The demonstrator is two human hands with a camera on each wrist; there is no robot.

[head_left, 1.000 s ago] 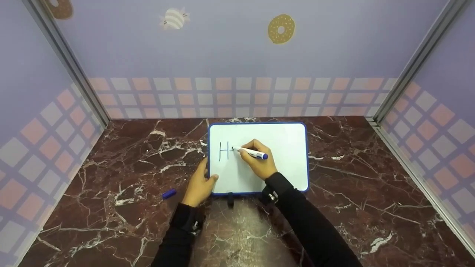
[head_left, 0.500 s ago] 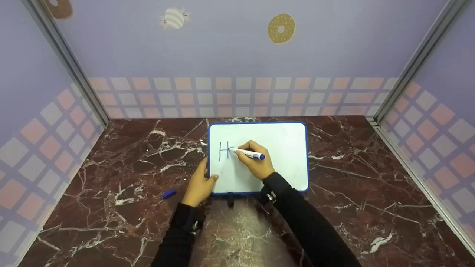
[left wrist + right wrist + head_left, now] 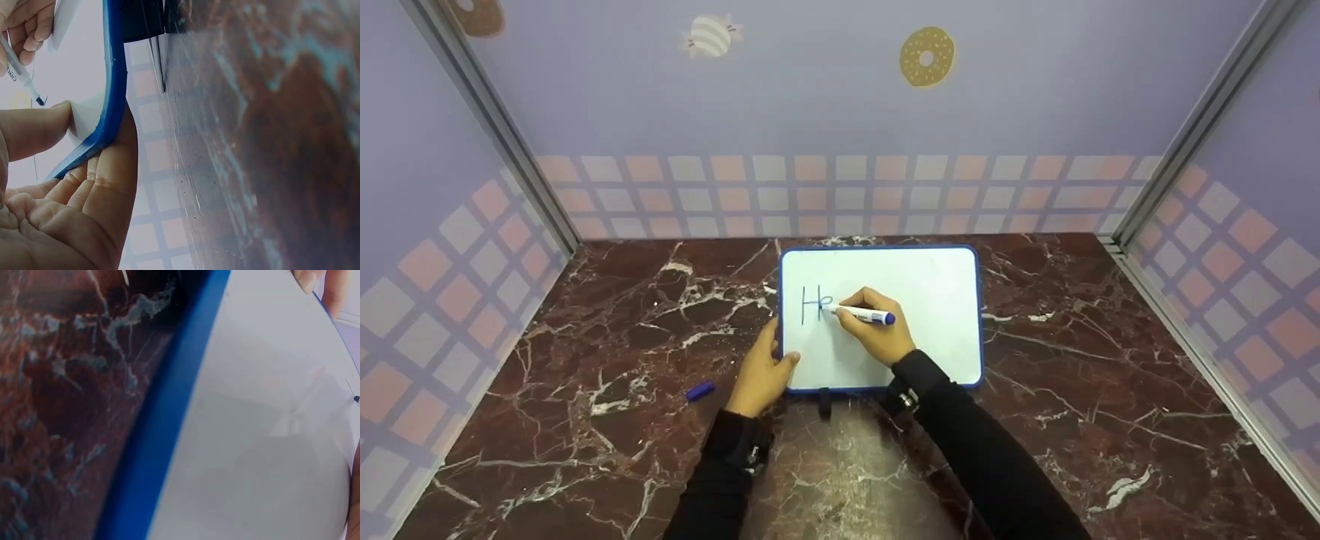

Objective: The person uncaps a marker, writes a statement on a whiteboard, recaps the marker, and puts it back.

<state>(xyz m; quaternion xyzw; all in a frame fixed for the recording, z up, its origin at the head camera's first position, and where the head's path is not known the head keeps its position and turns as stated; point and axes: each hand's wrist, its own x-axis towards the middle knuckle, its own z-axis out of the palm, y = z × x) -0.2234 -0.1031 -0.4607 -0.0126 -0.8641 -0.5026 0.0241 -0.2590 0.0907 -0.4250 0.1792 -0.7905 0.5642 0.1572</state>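
A whiteboard (image 3: pixel 930 300) with a blue frame is tilted up above the table. My left hand (image 3: pixel 761 375) grips its left edge, thumb on the white face and fingers behind, as the left wrist view (image 3: pixel 84 185) shows too. In my right hand (image 3: pixel 881 330) is a white marker (image 3: pixel 866 313) with a blue end, pinched between fingers and thumb. Its tip touches the board beside a written "H" (image 3: pixel 811 304), where a small looped stroke shows. The right wrist view holds mostly the board (image 3: pixel 253 410), with a sliver of my right hand at the edge.
A blue marker cap (image 3: pixel 700 391) lies on the marbled table (image 3: pixel 607 420), left of my left hand. Under the board's lower edge is a dark stand or clip (image 3: pixel 825 403). Panelled walls (image 3: pixel 840 90) enclose the table at the back and both sides.
The marker tip has moved left and down towards the "H", leaving a small loop on its right. My left hand keeps its grip, and the board stays in place.
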